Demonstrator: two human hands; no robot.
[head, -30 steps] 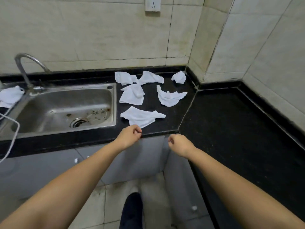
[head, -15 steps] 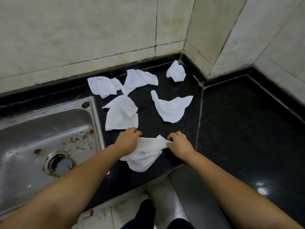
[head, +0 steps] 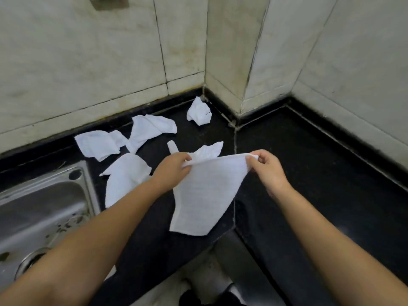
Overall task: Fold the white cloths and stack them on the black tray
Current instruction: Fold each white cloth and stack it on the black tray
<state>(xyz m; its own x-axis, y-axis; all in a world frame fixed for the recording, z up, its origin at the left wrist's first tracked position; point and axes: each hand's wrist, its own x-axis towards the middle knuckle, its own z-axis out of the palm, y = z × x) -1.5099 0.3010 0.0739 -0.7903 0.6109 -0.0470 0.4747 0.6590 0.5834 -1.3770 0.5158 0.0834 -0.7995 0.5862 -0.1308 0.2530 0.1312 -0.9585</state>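
White cloth [head: 205, 195] at frame centre, lifted off black counter [head: 320, 173], top corners pinched by left hand [head: 172, 171] and right hand [head: 268, 168], lower part hanging free in a skewed taper. Best kept taut and level, let drape square, then laid flat before first fold. Thin, limp, ribbed weave; five more cloths crumpled upper left of centre, steel sink [head: 44, 208] at left, black tray not in view.

No readable text, labels, brands or numbers anywhere in view. The held white cloth [head: 205, 193] between the left hand [head: 171, 171] and right hand [head: 268, 168] is plain, no tag or print. The wall fitting [head: 109, 1] up and left of the hands shows no legible marking.
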